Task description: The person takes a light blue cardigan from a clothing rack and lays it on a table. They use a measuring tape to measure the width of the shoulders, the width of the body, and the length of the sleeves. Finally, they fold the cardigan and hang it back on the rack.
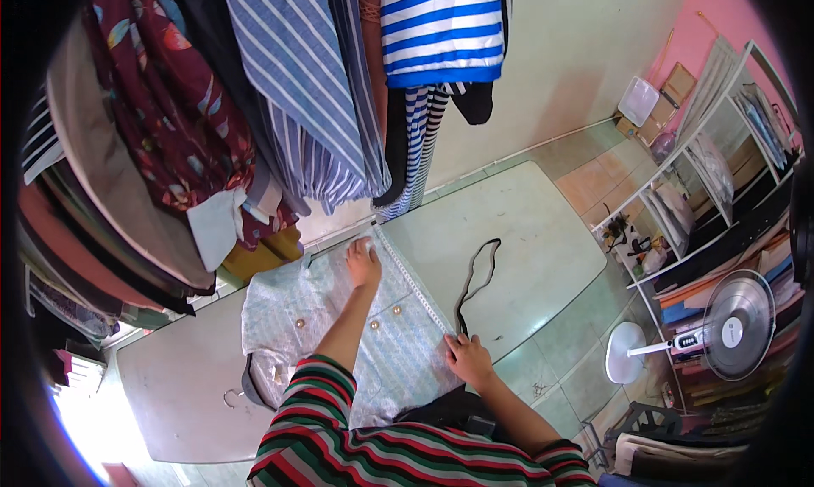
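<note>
A pale blue-white textured garment (337, 321) with round pearl-like buttons (375, 325) lies flat on a white table (509, 232). My left hand (363, 263) rests with fingers spread on its upper part, near the far edge. My right hand (469, 358) is at the garment's right lower corner, fingers bent over its white beaded-looking edge (413, 280); whether they pinch the cloth cannot be told. A dark looped strap (477, 286) lies on the table, its near end by my right hand. A dark hanger with a metal hook (233, 398) shows at the garment's left side.
Hanging clothes (299, 92) fill the upper left, over the table's far edge. To the right stand a white shelf unit (674, 162) with folded fabrics and a standing fan (731, 333). Black cloth (439, 407) lies against my body. A plain wall is behind the table.
</note>
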A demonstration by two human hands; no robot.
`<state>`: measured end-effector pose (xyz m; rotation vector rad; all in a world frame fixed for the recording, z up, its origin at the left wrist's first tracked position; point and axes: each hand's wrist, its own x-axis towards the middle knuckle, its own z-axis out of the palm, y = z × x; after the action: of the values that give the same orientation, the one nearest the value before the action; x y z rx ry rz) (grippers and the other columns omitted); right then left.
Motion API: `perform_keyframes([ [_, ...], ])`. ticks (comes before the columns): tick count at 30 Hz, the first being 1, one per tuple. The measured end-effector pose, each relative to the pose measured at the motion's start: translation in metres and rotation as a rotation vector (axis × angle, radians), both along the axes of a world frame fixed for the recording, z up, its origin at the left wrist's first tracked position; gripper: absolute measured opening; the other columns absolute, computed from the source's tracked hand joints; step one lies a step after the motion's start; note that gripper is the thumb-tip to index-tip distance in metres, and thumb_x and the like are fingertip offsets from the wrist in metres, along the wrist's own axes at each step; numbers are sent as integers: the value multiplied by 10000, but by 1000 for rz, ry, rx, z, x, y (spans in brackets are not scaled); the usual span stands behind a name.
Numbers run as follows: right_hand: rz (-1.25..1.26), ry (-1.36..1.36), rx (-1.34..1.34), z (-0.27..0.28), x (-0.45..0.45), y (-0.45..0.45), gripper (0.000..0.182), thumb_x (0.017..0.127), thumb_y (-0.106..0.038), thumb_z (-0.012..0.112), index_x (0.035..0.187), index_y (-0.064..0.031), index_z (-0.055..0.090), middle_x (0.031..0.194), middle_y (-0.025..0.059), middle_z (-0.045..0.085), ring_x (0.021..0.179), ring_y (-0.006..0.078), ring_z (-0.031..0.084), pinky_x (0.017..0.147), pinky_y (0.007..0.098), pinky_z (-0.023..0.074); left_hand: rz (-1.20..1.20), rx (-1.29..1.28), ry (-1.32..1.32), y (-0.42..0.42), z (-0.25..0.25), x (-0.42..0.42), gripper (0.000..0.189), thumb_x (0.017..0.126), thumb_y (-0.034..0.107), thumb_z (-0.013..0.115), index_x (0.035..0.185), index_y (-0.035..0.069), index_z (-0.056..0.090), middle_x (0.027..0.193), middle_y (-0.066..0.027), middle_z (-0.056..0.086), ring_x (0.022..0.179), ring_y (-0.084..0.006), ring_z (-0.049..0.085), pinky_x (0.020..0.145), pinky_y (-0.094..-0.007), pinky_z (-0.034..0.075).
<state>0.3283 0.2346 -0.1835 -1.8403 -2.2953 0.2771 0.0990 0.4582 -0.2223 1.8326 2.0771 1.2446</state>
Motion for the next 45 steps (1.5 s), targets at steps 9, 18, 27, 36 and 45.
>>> perform_keyframes([
  [9, 54, 44, -69, -6, 4, 4, 357, 771, -241, 570, 1098, -97, 589, 963, 131, 596, 815, 356, 571, 630, 429, 532, -645, -358, 187, -204, 18, 74, 403, 820, 130, 527, 1222, 149, 507, 1104, -96, 553, 985, -310, 551, 798, -449, 459],
  [18, 80, 67, -69, -5, 11, -5, 388, 766, -255, 583, 1113, -81, 582, 913, 137, 602, 827, 368, 574, 669, 434, 524, -528, -541, 472, -217, 24, 94, 488, 811, 115, 530, 1285, 220, 478, 1078, -39, 495, 955, -260, 546, 773, -449, 485],
  [27, 150, 155, -160, 30, 76, -84, 390, 790, -290, 596, 1138, -114, 578, 909, 126, 597, 792, 346, 579, 658, 425, 505, -466, -531, 501, -223, 21, 100, 487, 811, 85, 488, 1275, 231, 493, 1073, -32, 492, 973, -252, 526, 730, -452, 504],
  [36, 191, 42, -259, 35, 87, -100, 428, 785, -316, 596, 1177, -149, 563, 963, 116, 596, 829, 334, 581, 687, 411, 516, -462, -634, 503, -220, 31, 104, 507, 817, 83, 476, 1297, 246, 476, 1127, -20, 483, 1027, -246, 513, 791, -463, 483],
  [45, 190, -11, -302, 33, 82, -100, 448, 775, -299, 587, 1182, -117, 545, 1000, 119, 599, 865, 345, 578, 682, 433, 531, -449, -610, 515, -221, 27, 103, 493, 814, 84, 507, 1276, 256, 498, 1086, -19, 461, 988, -244, 505, 771, -449, 497],
])
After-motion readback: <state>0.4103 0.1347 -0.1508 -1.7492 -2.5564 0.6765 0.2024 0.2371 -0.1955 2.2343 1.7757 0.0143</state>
